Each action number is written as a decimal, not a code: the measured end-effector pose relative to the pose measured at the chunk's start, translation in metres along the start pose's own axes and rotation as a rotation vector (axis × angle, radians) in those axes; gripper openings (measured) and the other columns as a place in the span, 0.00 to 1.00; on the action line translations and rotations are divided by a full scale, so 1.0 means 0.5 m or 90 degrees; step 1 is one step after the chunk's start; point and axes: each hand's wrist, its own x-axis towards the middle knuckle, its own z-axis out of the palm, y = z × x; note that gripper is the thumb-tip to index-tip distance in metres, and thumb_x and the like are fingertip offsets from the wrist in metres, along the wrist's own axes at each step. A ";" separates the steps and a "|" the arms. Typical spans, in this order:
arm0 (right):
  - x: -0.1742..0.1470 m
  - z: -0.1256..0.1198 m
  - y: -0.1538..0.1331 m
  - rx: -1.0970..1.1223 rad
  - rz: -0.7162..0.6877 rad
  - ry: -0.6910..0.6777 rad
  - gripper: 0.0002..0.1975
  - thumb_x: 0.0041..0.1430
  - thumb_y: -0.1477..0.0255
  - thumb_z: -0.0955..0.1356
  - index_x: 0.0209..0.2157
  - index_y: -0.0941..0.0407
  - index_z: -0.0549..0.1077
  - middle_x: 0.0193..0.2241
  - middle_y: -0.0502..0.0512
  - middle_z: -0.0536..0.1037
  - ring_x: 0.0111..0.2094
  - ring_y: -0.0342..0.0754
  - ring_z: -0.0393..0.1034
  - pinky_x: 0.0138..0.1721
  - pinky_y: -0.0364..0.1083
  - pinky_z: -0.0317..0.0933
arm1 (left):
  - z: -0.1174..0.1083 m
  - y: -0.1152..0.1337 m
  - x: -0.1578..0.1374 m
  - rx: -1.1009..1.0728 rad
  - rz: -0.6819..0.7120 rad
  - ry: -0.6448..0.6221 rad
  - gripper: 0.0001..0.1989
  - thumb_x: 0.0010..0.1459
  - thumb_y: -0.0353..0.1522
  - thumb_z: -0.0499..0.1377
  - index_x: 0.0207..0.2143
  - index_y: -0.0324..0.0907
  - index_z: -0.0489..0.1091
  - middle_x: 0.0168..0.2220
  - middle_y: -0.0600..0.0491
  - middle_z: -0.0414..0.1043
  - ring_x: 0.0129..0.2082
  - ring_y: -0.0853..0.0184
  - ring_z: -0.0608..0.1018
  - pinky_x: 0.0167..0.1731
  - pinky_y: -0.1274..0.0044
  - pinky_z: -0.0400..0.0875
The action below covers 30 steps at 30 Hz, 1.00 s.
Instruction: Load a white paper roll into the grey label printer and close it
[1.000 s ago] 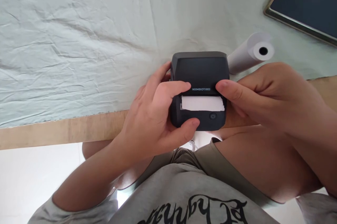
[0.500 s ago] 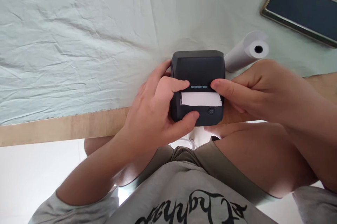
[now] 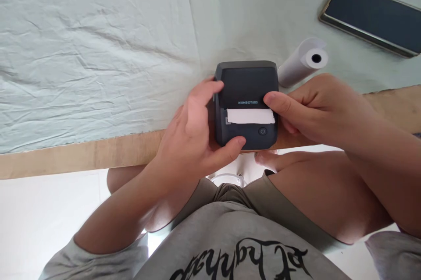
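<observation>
Your left hand (image 3: pixel 187 133) wraps the near left corner of the black printer (image 3: pixel 248 80), which sits between your two hands at the edge of the surface (image 3: pixel 82 153). That hand is partly spread: its thumb lies across the printer's front edge, and its index finger bends over the left edge of the lid. Your right hand (image 3: pixel 320 109) pinches the printer's other side, thumb pressed on the lid beside the lettering, its other fingers curled by the side and partly hidden. Between your two thumbs, a strip of white paper (image 3: pixel 251 116) pokes out of the slot, just above the power button (image 3: pixel 262 131). Just beyond your right hand lies a white paper roll (image 3: pixel 297 67); farther past it, a phone (image 3: pixel 375 17) rests on the pale cloth (image 3: pixel 98 74).
</observation>
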 end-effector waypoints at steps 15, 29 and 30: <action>-0.009 0.011 -0.002 -0.204 -0.089 0.138 0.50 0.67 0.20 0.46 0.28 0.53 0.60 0.17 0.53 0.66 0.17 0.42 0.55 0.20 0.49 0.45 | -0.023 0.001 -0.028 0.141 0.015 -0.061 0.57 0.73 0.61 0.70 0.89 0.52 0.46 0.85 0.37 0.60 0.82 0.39 0.71 0.79 0.52 0.76; -0.011 0.013 0.037 -0.244 -0.039 0.118 0.53 0.64 0.20 0.41 0.32 0.52 0.66 0.19 0.57 0.71 0.20 0.48 0.58 0.24 0.50 0.46 | -0.025 -0.001 -0.015 0.119 -0.005 -0.008 0.47 0.70 0.65 0.69 0.82 0.62 0.60 0.85 0.49 0.63 0.80 0.41 0.75 0.76 0.50 0.82; -0.009 0.014 0.035 -0.246 -0.037 0.116 0.53 0.63 0.19 0.40 0.32 0.52 0.66 0.19 0.57 0.71 0.20 0.49 0.58 0.24 0.50 0.47 | -0.024 -0.002 -0.013 0.119 -0.001 -0.001 0.46 0.70 0.65 0.70 0.81 0.62 0.62 0.85 0.49 0.63 0.80 0.40 0.75 0.74 0.49 0.84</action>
